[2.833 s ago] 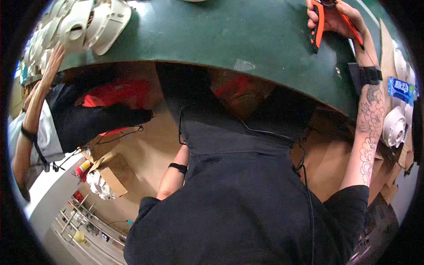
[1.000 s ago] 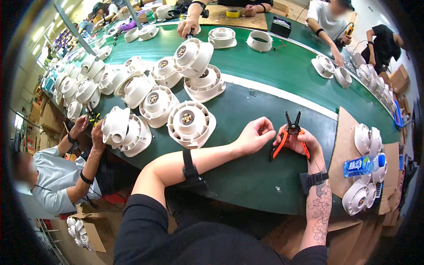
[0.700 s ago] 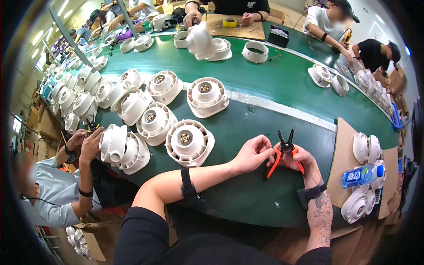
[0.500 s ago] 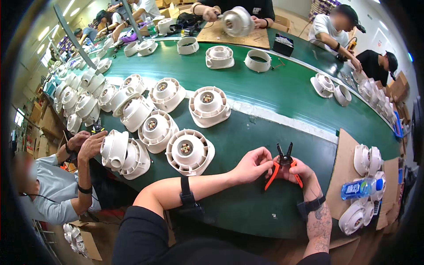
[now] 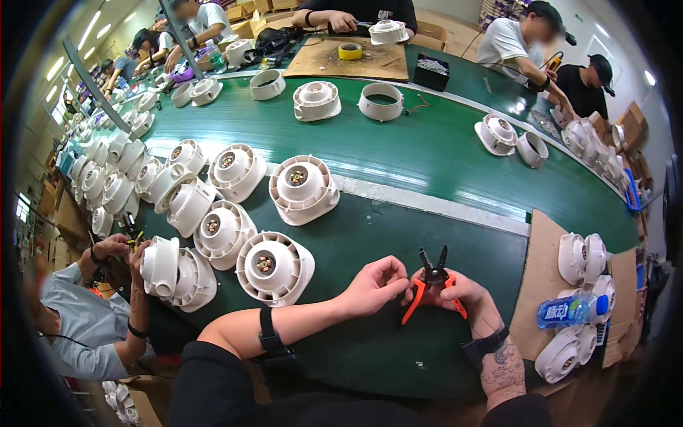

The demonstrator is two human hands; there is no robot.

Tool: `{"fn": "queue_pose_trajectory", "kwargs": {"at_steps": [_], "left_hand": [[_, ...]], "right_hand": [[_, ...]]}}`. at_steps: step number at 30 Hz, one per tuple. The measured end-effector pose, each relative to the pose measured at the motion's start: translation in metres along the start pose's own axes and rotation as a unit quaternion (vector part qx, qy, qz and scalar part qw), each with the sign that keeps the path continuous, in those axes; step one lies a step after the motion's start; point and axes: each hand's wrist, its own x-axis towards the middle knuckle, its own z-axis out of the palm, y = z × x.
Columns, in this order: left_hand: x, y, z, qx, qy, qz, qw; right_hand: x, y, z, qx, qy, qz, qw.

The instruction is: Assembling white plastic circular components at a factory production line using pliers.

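Observation:
My right hand is wrapped around wire strippers with orange handles and a black head. Their jaws point away from me and stand slightly apart, over the green work surface. Just left of them is my left hand, its fingers curled and thumb pinched against them; whatever sits in the pinch is too small to make out. The nearest white fan housing, round with a metal-coloured core, lies left of my left hand. Another white housing stands farther back.
Several more white housings crowd the left, where a co-worker's hands work with a tool. At right, a cardboard sheet carries housings and a blue bottle. Beyond the pale strip is a green belt bearing white rings and housings.
My view has shifted, so the surroundings sit farther left. The strippers stay in my right hand beside my pinched left hand. Across the belt, a co-worker's housing is lower, and yellow tape now shows.

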Motion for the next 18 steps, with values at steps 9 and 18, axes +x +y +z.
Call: {"fn": "queue_pose_trajectory", "kwargs": {"at_steps": [9, 18], "left_hand": [[0.004, -0.002, 0.0, 0.041, -0.005, 0.001, 0.999], [0.009, -0.002, 0.003, 0.043, 0.003, -0.004, 0.999]], "right_hand": [[-0.002, -0.002, -0.005, -0.012, 0.016, 0.012, 1.0], [-0.003, -0.004, -0.005, -0.01, 0.015, -0.01, 1.0]]}}
